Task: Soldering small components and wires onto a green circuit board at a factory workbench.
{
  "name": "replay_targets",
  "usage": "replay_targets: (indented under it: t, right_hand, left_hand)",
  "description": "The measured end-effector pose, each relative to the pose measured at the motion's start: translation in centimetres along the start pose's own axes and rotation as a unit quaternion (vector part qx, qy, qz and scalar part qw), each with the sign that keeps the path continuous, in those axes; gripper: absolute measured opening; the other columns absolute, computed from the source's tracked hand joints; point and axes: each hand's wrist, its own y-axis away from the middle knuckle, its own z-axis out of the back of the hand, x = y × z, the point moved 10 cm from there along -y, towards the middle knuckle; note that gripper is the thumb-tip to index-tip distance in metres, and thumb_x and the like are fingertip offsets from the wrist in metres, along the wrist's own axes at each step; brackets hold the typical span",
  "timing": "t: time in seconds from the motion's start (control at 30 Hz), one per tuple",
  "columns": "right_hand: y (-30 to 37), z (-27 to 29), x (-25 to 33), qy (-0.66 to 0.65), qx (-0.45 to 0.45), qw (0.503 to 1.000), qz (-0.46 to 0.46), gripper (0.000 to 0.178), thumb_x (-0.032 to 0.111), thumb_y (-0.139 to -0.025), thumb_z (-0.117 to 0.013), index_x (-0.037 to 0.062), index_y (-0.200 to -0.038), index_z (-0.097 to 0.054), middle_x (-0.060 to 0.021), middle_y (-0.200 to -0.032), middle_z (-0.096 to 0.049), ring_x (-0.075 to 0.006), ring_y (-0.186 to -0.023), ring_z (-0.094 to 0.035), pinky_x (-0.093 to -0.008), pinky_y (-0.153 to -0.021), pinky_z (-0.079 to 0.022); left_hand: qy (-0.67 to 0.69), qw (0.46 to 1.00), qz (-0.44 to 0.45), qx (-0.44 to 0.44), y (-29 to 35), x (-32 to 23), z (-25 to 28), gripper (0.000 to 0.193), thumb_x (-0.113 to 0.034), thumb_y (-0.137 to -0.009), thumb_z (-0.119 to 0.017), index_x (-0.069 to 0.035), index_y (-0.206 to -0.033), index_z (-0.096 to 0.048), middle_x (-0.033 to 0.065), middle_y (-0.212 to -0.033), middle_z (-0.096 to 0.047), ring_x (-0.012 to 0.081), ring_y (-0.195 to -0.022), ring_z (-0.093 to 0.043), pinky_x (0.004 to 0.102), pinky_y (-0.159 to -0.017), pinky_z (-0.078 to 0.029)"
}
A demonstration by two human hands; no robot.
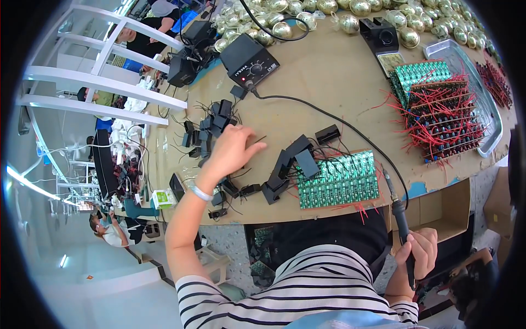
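My right hand (421, 252), at the lower right, is wrapped round the dark handle of a soldering iron (400, 216). The iron's metal tip points up and away, just right of a green circuit board panel (339, 183) at the table's near edge. Several black rectangular boxes with thin black wires (296, 156) lie on and beside that panel's left side. My left hand (235, 147) reaches over a pile of similar black boxes (216, 122) further left. Its thumb stands apart from the fingers, and nothing shows between them; some fingertips are partly hidden.
Beyond the pile sits a black soldering station (251, 61), its cable crossing the table to the iron. An iron stand (378, 35), a metal tray (490, 118) and stacked boards with red wires (441, 118) are at right. Many gold balls (348, 23) line the far edge.
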Motion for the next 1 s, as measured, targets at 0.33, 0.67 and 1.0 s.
replay_targets:
  t: [0.33,0.67,1.0]
  right_hand:
    - [-0.7,0.2,0.8,-0.006,0.006,1.0,-0.001,0.007,0.002,-0.09,-0.064,-0.0025,-0.089,-0.059,-0.0136,-0.077,-0.063,-0.0274,-0.062,-0.06,-0.0386,-0.059,-0.05]
    - [-1.5,-0.6,-0.1,-0.021,0.01,1.0,0.003,0.012,-0.002,-0.081,-0.07,-0.0001,-0.092,-0.065,-0.0094,-0.079,-0.068,-0.0248,-0.062,-0.063,-0.0349,-0.057,-0.052]
    - [-1.4,-1.7,-1.0,-0.04,0.012,0.999,0.017,0.021,-0.006,-0.074,-0.072,0.0006,-0.094,-0.067,-0.0079,-0.081,-0.067,-0.0218,-0.062,-0.063,-0.0321,-0.058,-0.052]
  left_hand:
    - [0.076,0.996,-0.052,-0.022,0.2,-1.2,-1.5,0.015,-0.014,-0.09,-0.072,-0.002,-0.096,-0.064,0.0127,-0.083,-0.067,0.0323,-0.082,-0.065,0.0419,-0.075,-0.05]
    - [0.383,0.911,-0.029,-0.151,-2.1,-5.8,5.2,0.006,-0.008,-0.104,-0.057,-0.004,-0.104,-0.062,0.0032,-0.084,-0.061,0.0107,-0.07,-0.06,0.0251,-0.065,-0.048]
    - [0.152,0.918,-0.366,0.008,-4.9,-22.4,0.9,0.006,-0.011,-0.09,-0.066,-0.006,-0.093,-0.064,0.0105,-0.087,-0.058,0.0307,-0.086,-0.059,0.0427,-0.079,-0.05]
